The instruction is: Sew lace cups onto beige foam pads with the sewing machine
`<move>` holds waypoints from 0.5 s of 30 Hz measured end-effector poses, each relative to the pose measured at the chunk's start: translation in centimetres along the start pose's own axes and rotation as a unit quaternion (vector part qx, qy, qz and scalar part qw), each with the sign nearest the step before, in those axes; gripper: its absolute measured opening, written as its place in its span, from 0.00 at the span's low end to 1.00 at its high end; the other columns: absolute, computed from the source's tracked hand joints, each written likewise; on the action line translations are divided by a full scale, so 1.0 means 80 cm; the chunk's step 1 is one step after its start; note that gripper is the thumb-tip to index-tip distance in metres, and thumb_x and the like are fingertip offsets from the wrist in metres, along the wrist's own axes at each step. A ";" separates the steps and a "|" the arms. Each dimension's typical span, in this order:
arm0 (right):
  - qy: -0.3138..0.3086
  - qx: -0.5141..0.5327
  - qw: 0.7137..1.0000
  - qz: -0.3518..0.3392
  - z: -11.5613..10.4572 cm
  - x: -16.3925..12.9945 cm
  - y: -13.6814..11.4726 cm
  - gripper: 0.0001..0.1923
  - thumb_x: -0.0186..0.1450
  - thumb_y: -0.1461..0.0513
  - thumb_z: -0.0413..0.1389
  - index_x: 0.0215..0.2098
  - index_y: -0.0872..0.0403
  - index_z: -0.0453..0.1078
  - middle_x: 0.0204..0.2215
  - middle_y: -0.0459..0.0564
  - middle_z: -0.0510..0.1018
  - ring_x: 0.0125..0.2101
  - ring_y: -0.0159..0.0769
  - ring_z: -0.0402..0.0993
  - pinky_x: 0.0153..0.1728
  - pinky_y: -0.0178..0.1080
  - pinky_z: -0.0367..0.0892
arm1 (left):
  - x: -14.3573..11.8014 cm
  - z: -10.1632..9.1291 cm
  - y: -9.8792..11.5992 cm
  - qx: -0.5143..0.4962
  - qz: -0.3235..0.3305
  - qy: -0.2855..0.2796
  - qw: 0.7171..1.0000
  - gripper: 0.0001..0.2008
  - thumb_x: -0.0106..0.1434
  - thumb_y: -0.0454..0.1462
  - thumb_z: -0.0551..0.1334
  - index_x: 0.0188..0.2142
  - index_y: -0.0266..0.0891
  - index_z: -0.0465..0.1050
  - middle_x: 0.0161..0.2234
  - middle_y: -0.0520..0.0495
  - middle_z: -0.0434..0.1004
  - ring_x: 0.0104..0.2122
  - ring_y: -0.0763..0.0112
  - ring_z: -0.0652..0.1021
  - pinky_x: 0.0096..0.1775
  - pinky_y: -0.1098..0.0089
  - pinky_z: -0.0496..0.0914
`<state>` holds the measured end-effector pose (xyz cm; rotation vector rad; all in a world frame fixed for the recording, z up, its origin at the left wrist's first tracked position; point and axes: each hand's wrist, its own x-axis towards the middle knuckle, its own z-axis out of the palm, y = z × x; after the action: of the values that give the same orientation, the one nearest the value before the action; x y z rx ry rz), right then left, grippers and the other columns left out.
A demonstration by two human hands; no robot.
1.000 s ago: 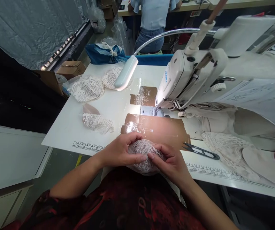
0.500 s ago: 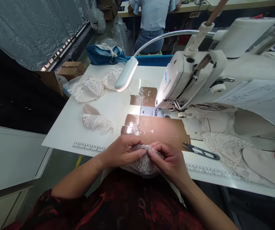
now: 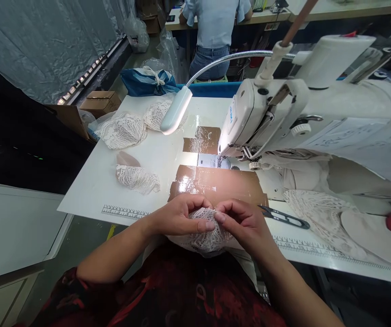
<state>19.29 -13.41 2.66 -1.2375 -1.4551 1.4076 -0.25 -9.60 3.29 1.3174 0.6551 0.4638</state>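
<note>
1. Waiting unused, the sewing machine (image 3: 284, 118) has nothing under its needle.
2. Finished-looking lace pieces (image 3: 127, 129) lie far left on the worktop (image 3: 89, 200).
3. My left hand (image 3: 176, 215) and right hand (image 3: 246, 225) pinch 1 lace cup (image 3: 209, 234) at the near edge, grip closed.

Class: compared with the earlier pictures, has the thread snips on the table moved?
No. The thread snips still lie just right of the brown tape patch; only the camera shifted.

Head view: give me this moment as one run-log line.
left hand: shut on lace piece | right hand: shut on lace piece | place: near table edge | snips: on table, right, untouched
</note>
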 end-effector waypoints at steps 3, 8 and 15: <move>-0.004 0.042 0.999 0.016 -0.001 0.003 0.003 0.15 0.60 0.51 0.58 0.25 0.54 0.67 0.20 0.42 0.66 0.20 0.27 0.58 0.20 0.32 0.56 | 0.006 0.005 -0.005 -0.080 -0.041 0.019 0.996 0.14 0.58 0.43 0.66 0.32 0.32 0.70 0.28 0.50 0.70 0.27 0.76 0.70 0.30 0.75 0.65; -0.006 0.068 0.997 0.044 -0.004 0.011 0.010 0.16 0.60 0.50 0.58 0.26 0.54 0.67 0.20 0.41 0.64 0.20 0.26 0.57 0.20 0.31 0.56 | 0.015 0.014 -0.018 -0.195 -0.076 0.082 0.974 0.17 0.53 0.42 0.70 0.26 0.33 0.65 0.22 0.53 0.67 0.21 0.80 0.68 0.25 0.77 0.62; 0.118 -0.018 0.993 0.022 -0.043 0.008 0.019 0.14 0.60 0.51 0.58 0.33 0.53 0.72 0.27 0.47 0.73 0.27 0.33 0.67 0.28 0.36 0.66 | 0.001 -0.045 0.033 0.184 0.044 0.301 0.935 0.13 0.59 0.41 0.62 0.24 0.36 0.63 0.21 0.54 0.64 0.21 0.77 0.66 0.24 0.75 0.60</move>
<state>22.63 -12.01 1.50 -1.4150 -1.3029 1.2197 -2.45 -6.36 5.45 1.5691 1.2403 0.8663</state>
